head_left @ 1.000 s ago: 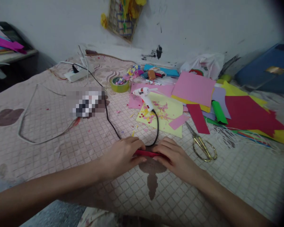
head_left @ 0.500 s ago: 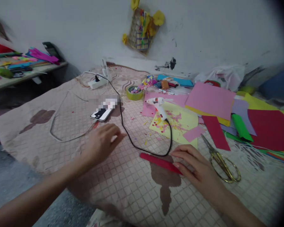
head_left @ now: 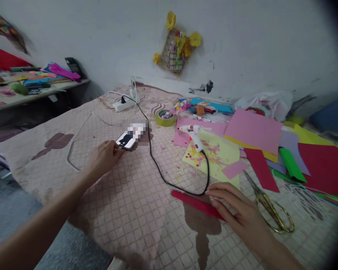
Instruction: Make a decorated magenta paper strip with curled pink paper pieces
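My left hand (head_left: 104,155) has its thumb and fingers pinched at the near left corner of a lit phone (head_left: 127,141), which lies on the patterned tablecloth (head_left: 124,202). A white cable runs near that hand. My right hand (head_left: 233,204) rests at the right end of a folded red paper strip (head_left: 195,203), fingers apart and slightly curved, with the thumb by the strip. Beyond it, a white glue gun (head_left: 196,137) lies on yellow paper (head_left: 214,165), its black cord looping close to my right fingertips.
Gold-handled scissors (head_left: 270,206) lie right of my right hand. Coloured papers (head_left: 253,129) cover the right side. Behind stand a green tape roll (head_left: 165,119) and a white power strip (head_left: 125,104). Another table (head_left: 5,101) with craft items is at far left.
My left hand has moved left and up to the phone's near corner. My right hand stays by the red strip. The view has shifted slightly, so the scene sits lower and further right.
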`<state>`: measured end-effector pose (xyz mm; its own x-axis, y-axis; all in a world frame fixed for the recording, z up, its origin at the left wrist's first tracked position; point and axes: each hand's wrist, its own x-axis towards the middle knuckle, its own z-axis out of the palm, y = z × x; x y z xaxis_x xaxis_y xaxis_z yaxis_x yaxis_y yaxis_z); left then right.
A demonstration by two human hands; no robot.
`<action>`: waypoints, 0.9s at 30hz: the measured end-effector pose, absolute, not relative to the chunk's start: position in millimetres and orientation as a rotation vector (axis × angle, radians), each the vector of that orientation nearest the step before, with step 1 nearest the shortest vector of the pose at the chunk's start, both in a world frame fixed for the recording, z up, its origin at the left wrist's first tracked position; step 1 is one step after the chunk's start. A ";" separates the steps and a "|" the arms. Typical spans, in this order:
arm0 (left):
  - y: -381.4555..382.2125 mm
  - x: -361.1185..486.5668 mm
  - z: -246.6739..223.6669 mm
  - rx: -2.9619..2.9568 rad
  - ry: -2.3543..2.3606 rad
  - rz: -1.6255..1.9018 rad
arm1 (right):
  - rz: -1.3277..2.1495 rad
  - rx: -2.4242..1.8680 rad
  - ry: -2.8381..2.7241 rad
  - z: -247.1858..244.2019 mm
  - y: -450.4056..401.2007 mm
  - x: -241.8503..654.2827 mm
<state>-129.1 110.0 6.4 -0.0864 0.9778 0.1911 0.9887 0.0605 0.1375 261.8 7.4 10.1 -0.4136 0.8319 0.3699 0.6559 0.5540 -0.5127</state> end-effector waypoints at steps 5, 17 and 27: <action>112.3 -127.7 7.3 -2.069 -2.262 -0.307 | 0.368 -1.181 -2.194 9.8 8.3 266.4; 128.9 -126.8 7.2 -2.035 -2.237 -0.316 | 0.346 -1.217 -2.171 8.0 12.1 276.5; 64.5 -30.8 36.3 -2.968 -1.574 -0.751 | 0.264 -1.466 -2.046 18.2 10.8 287.2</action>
